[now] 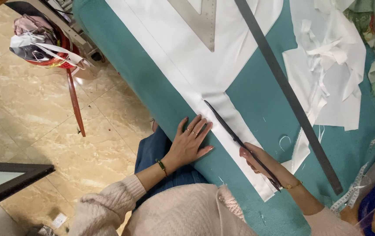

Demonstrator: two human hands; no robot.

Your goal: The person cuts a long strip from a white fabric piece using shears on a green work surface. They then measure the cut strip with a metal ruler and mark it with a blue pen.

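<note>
My left hand (190, 143) lies flat with fingers spread on the edge of a long white fabric strip (222, 109), over the teal table cover (257, 100). My right hand (262, 162) grips long dark scissors (235, 137), whose blades point up along the white strip, lying on or in the cloth. The wider white fabric piece (187, 39) continues toward the top of the view.
A long dark metal ruler (290, 94) crosses the table diagonally. A grey set square (203, 19) rests on the white fabric. White fabric scraps (331, 61) pile at the right. A measuring tape (358, 179) lies at right. A red basket of scraps (43, 46) stands on the marble floor.
</note>
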